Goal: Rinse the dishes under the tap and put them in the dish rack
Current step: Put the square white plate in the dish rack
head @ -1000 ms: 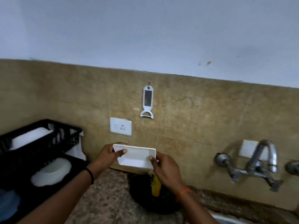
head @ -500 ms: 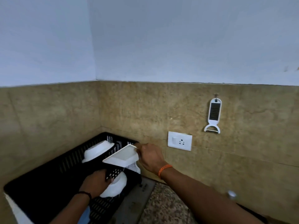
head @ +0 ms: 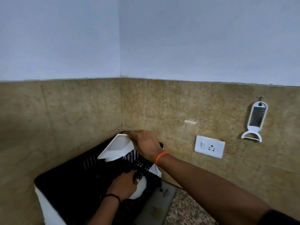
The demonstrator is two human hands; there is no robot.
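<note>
A white rectangular dish (head: pixel 116 148) hangs tilted over the back of the black dish rack (head: pixel 78 181), which stands in the wall corner. My right hand (head: pixel 144 146) grips the dish by its far right edge. My left hand (head: pixel 124 185) is lower, its fingers closed on the rack's black lattice wall (head: pixel 142 168). A white bowl (head: pixel 139 189) lies in the rack just under my left hand, partly hidden by it. Another white dish peeks out beneath the held one. The tap is out of view.
A white socket plate (head: pixel 209 148) sits on the tan tiled wall right of the rack. A white peeler-grater (head: pixel 254 122) hangs from a hook further right. A grey flat appliance (head: pixel 159 203) lies on the speckled counter (head: pixel 186 211) beside the rack.
The view has swung left from the tap to the corner rack. My right hand has carried the dish further back over the rack, while my left hand let go of it and took hold of the rack.
</note>
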